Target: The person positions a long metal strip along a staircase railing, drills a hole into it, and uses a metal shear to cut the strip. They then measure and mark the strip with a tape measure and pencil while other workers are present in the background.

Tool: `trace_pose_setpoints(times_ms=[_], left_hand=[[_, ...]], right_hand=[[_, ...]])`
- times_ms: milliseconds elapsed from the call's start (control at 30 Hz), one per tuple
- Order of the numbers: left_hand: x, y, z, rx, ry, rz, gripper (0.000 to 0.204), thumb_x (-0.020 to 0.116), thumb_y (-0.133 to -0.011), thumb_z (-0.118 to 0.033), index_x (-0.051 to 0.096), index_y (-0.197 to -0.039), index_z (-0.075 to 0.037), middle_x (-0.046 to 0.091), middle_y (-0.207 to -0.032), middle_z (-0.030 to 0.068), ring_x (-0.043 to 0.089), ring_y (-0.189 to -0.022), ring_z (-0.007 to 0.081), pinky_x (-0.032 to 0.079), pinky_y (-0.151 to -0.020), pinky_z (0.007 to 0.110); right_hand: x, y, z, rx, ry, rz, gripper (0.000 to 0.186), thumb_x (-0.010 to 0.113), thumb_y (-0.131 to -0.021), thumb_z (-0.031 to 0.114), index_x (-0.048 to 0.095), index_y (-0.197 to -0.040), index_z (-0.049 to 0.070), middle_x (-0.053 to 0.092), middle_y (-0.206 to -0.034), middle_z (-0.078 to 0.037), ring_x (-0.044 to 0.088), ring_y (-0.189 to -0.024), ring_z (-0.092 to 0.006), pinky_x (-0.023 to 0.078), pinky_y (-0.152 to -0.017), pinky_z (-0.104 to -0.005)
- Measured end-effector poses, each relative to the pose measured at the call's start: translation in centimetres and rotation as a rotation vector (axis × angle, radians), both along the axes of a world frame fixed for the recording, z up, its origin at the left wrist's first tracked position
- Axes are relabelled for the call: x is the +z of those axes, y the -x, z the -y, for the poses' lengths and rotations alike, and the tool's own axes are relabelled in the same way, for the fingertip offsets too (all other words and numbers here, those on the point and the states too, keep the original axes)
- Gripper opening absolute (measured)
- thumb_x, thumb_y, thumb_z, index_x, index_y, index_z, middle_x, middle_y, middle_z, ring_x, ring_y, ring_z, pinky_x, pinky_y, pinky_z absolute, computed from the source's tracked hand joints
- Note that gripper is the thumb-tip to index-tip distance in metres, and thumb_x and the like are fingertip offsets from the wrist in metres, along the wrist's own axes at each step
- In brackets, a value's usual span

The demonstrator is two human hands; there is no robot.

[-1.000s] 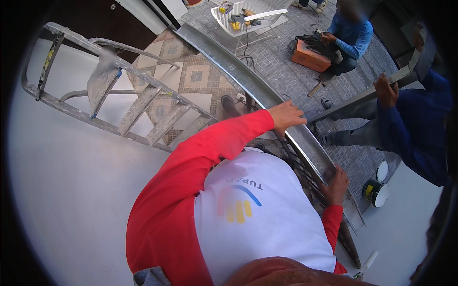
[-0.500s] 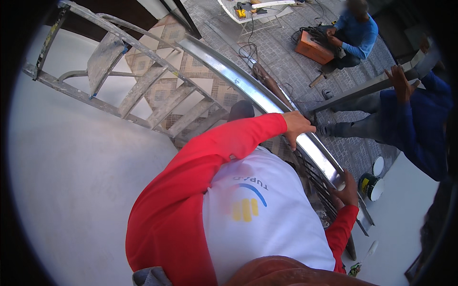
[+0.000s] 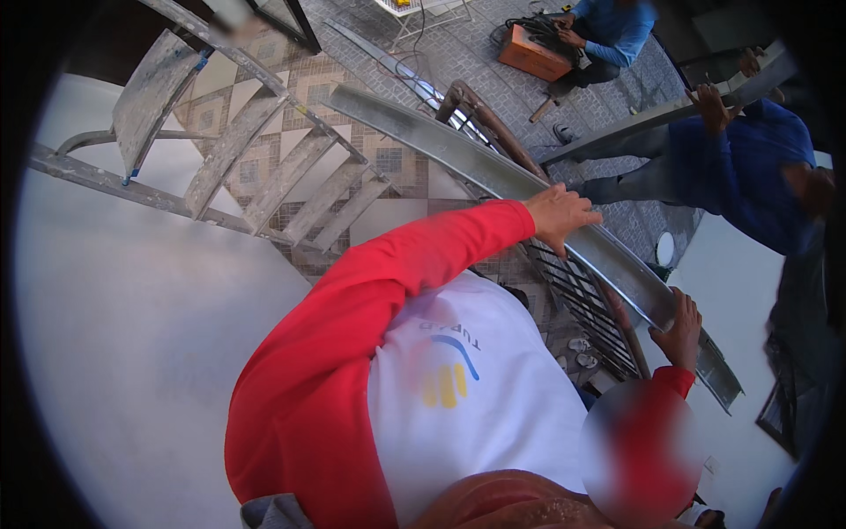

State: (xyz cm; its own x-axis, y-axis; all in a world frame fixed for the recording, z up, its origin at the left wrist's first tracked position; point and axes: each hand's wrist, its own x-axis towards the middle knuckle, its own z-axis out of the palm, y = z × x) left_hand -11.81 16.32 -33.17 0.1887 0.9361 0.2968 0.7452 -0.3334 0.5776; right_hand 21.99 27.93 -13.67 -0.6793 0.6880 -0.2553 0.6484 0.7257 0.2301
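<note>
A long grey metal channel (image 3: 476, 163) runs slantwise from the upper left to the lower right, its hollow side showing. My left hand (image 3: 562, 218) is closed over its near edge around the middle, fingers lying across it. Farther along toward the lower right end, my right hand (image 3: 679, 333) grips the same channel from the outer side, fingers bent around its edge. Part of each hand's grip is hidden. Beneath the channel runs a stair railing with a brown handrail (image 3: 502, 132) and dark bars (image 3: 582, 300).
A paint-spattered ladder (image 3: 291, 189) stands at the left beside a white wall (image 3: 132, 353). At the right, a person in dark blue (image 3: 740, 167) holds another metal beam (image 3: 634, 141). Beyond, someone in light blue (image 3: 617, 40) sits by an orange box (image 3: 533, 53).
The channel has rolled, so its hollow side shows instead of a shiny face. Both hands moved with it, the right one farther outward. More of the railing shows, and the view has shifted.
</note>
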Motion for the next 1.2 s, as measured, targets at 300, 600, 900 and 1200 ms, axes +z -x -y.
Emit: trace_pose_setpoints(times_ms=[300, 600, 900, 1200], left_hand=[[1.8, -4.2, 1.8, -0.016, -0.103, 0.094, 0.091, 0.092, -0.061, -0.044, 0.055, -0.139, -0.018, 0.062, -0.115, 0.0091, 0.063, -0.112, 0.0306, 0.044, -0.093, 0.047], [6.3, -9.1, -1.5, 0.095, -0.248, 0.157, 0.082, 0.089, -0.067, -0.045, 0.057, -0.135, -0.014, 0.065, -0.115, 0.0105, 0.064, -0.11, 0.0302, 0.047, -0.089, 0.047], [6.3, -10.9, -2.6, 0.156, -0.081, 0.158, 0.094, 0.096, -0.06, -0.031, 0.049, -0.14, -0.014, 0.061, -0.123, 0.0109, 0.062, -0.115, 0.0328, 0.05, -0.094, 0.048], [1.5, -9.2, -1.6, 0.261, -0.106, 0.327, 0.086, 0.095, -0.061, -0.022, 0.05, -0.132, -0.005, 0.062, -0.121, 0.0179, 0.062, -0.113, 0.04, 0.051, -0.095, 0.048]], right_hand=[[4.6, -2.1, 2.7, -0.086, 0.0, 0.03, 0.088, 0.087, -0.057, 0.007, 0.053, -0.138, 0.014, 0.061, -0.126, -0.012, 0.057, -0.124, -0.0331, 0.039, -0.113, -0.0479], [10.9, -5.2, 0.2, 0.076, -0.222, -0.076, 0.079, 0.083, -0.059, 0.001, 0.056, -0.133, 0.013, 0.062, -0.129, -0.01, 0.053, -0.13, -0.031, 0.036, -0.116, -0.0447], [10.8, -3.1, -3.7, 0.14, -0.275, 0.002, 0.077, 0.084, -0.063, 0.0, 0.062, -0.134, 0.018, 0.064, -0.13, -0.005, 0.053, -0.132, -0.026, 0.03, -0.124, -0.0451], [9.2, 2.8, -3.3, 0.512, -0.6, -0.177, 0.053, 0.079, -0.079, 0.017, 0.065, -0.131, 0.017, 0.065, -0.123, -0.009, 0.054, -0.129, -0.0258, 0.036, -0.115, -0.0438]])
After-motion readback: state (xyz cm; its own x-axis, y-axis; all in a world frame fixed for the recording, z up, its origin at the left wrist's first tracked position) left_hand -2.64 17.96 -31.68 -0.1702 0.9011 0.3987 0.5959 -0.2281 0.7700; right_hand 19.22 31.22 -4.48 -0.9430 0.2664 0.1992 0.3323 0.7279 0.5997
